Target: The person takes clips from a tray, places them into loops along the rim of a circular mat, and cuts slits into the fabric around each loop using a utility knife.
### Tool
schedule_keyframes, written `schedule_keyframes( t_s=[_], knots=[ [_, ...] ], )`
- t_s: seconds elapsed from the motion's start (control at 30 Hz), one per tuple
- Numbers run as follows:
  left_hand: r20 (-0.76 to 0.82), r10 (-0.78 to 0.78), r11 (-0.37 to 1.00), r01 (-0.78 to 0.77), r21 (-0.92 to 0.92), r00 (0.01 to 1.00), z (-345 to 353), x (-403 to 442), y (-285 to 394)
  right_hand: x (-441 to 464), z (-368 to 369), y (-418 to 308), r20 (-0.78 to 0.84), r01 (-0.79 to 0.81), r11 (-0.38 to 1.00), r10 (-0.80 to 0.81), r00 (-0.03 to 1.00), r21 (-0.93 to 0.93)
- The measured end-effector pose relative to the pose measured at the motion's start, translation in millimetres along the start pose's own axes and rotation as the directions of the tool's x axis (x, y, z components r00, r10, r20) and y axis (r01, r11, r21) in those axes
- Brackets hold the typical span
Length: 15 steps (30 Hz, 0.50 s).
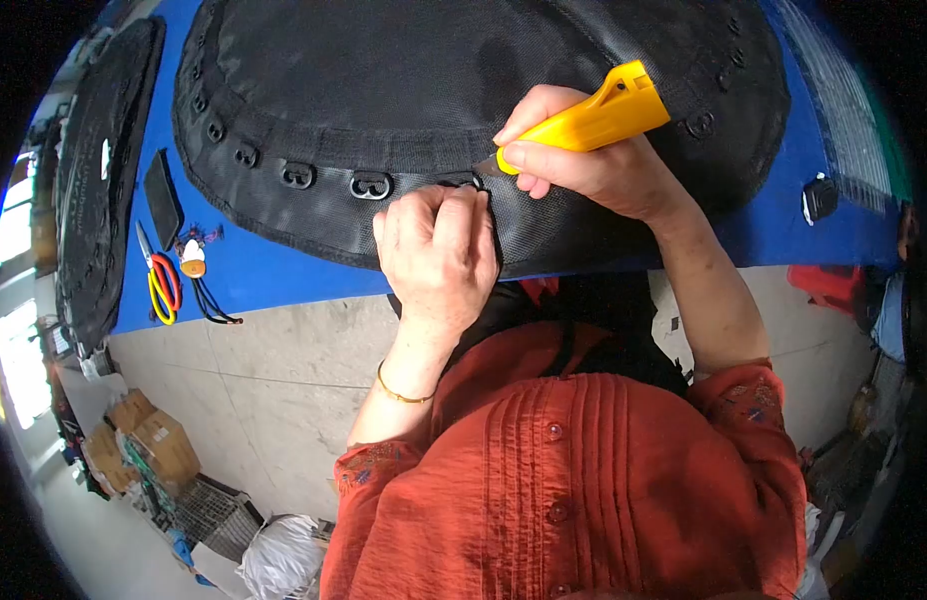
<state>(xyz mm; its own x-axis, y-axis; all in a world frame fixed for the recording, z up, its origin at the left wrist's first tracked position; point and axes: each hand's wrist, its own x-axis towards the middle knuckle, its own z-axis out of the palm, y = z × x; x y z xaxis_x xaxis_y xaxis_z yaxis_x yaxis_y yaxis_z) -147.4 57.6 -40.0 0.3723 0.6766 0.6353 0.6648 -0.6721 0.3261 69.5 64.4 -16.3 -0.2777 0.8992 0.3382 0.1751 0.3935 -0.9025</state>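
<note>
Your right hand (603,175) grips a yellow plastic-handled cutter (598,118), blade (486,167) at round black mesh fabric (353,70) on blue table (258,285). Left hand (438,250) bunched there, pinch hidden. Black plastic buckles (371,185) line rim (273,236); remainder unclear.

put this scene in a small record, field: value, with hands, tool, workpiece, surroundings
left hand: curled, on the near part of the black fabric piece
right hand: grips the yellow tool
tool tip: near the left hand's fingers; contact unclear
workpiece: black fabric piece, with a row of black fittings
surface: blue tabletop
nearby, left: scissors, another black piece
</note>
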Motion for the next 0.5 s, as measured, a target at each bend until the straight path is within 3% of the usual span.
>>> schedule_keyframes(
  t_s=[0.07,0.5],
  knots=[
    [0.003,0.004,1.000,-0.004,0.005,1.000,0.1,-0.1,-0.3,0.9,-0.1,-4.6,0.002,-0.176,0.974,0.177,0.984,0.141],
    [0.010,-0.012,1.000,0.012,-0.005,1.000,-0.2,0.8,0.8,1.3,-0.5,-6.7,0.014,-0.213,0.967,0.213,0.977,0.142]
  ],
)
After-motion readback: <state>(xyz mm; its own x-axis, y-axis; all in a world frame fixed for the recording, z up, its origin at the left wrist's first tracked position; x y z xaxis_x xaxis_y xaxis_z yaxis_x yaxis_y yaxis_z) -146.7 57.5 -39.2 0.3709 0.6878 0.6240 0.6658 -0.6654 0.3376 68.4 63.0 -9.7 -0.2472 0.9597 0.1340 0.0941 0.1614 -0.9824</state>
